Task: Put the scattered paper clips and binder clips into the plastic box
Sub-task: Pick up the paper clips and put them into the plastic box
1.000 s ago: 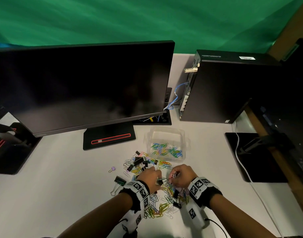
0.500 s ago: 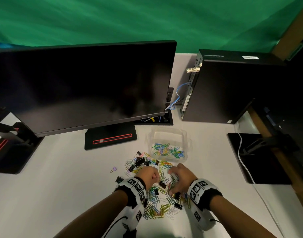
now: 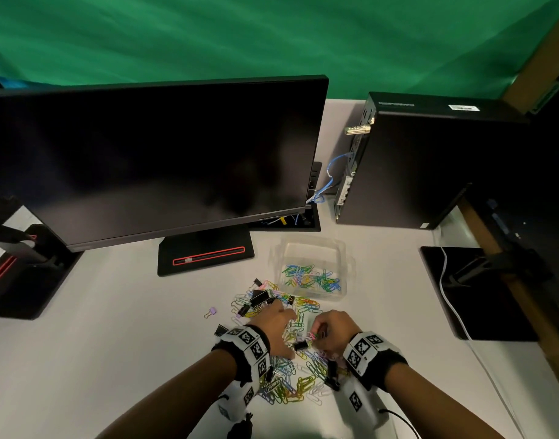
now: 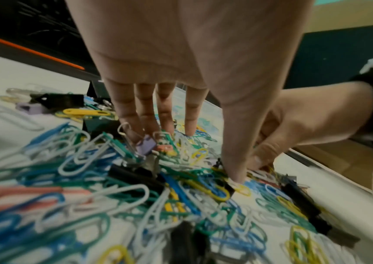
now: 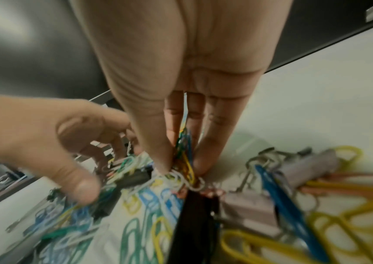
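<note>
A heap of coloured paper clips (image 3: 298, 380) mixed with black binder clips (image 3: 261, 297) lies on the white desk just in front of the clear plastic box (image 3: 313, 241), which holds several paper clips (image 3: 314, 277). My left hand (image 3: 284, 331) is spread over the heap, its fingertips (image 4: 165, 128) and thumb touching the clips. Close to its right, my right hand (image 3: 322, 334) pinches a small bunch of paper clips (image 5: 184, 157) between thumb and fingers, just above the heap. A small black binder clip (image 3: 301, 345) lies between the hands. A purple binder clip (image 3: 211, 311) lies apart at the left.
A large dark monitor (image 3: 157, 160) on a black stand (image 3: 205, 251) fills the back left. A black computer case (image 3: 430, 166) stands at the back right, and a black pad (image 3: 471, 293) with a white cable (image 3: 445, 289) lies right of the box.
Both hands dropped from just above the heap onto it. The right hand has now closed on a bunch of paper clips, while the left stays spread on the pile.
</note>
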Available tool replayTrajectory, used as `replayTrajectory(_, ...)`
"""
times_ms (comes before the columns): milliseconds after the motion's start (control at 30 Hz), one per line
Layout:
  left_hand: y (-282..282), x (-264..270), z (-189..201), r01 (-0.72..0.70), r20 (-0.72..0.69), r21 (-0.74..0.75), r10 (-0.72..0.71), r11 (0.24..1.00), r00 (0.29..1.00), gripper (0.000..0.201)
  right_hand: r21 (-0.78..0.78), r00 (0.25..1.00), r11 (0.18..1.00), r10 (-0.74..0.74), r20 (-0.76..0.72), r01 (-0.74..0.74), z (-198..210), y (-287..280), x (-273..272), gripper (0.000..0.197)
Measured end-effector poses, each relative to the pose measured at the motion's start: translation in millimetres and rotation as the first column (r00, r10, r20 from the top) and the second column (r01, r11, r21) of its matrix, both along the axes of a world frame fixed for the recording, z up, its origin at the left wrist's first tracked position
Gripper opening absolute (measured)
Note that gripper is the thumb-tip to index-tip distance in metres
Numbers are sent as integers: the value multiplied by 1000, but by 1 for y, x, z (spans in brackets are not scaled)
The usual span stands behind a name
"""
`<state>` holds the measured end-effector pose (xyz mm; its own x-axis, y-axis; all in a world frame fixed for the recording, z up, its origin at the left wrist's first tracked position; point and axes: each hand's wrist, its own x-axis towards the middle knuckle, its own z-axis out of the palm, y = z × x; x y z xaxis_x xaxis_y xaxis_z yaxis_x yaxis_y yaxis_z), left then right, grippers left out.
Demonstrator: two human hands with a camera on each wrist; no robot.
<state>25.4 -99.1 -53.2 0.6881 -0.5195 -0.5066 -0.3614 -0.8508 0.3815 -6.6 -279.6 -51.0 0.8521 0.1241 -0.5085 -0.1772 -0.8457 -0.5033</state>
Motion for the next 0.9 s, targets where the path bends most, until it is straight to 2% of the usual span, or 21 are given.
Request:
replayTrajectory(100, -1, -3, -1, 52, 30, 41, -54, 998, 998, 80, 11, 999, 999, -42, -23, 42, 2, -9, 6, 14)
replayTrajectory(200, -2, -2, -3, 34, 38, 12, -34, 999, 999, 62, 21, 997, 996, -81, -14, 82, 8, -17, 12, 12)
replayTrajectory(300, -3, 0, -2, 3, 26, -10, -3, 1000, 1000, 40, 118, 985, 978, -173, -23, 175, 18, -24, 19, 23)
replayTrajectory(367, -3, 2, -2, -11, 11, -11, 11, 1000, 1000, 33, 206, 966, 944, -257, -35, 259, 24, -29, 24, 21)
replayTrajectory(500, -3, 8, 0, -96, -30, -81, 94, 992, 995, 25, 288, 923, 882, -384, -21, 373, 28, -35, 38, 17)
replayTrajectory(633, 3, 14, 1, -235, -118, -174, 217, 956, 969, 15, 339, 890, 833, -455, -27, 436, 27, -39, 50, 19)
replayTrajectory(767, 8, 18, 6, -291, -175, -260, 252, 921, 952, 15, 362, 872, 807, -489, -32, 466, 27, -40, 57, 16)
replayTrajectory(900, 9, 29, 13, -419, -311, -380, 313, 825, 898, 11, 411, 841, 764, -541, -12, 497, 25, -40, 63, 19)
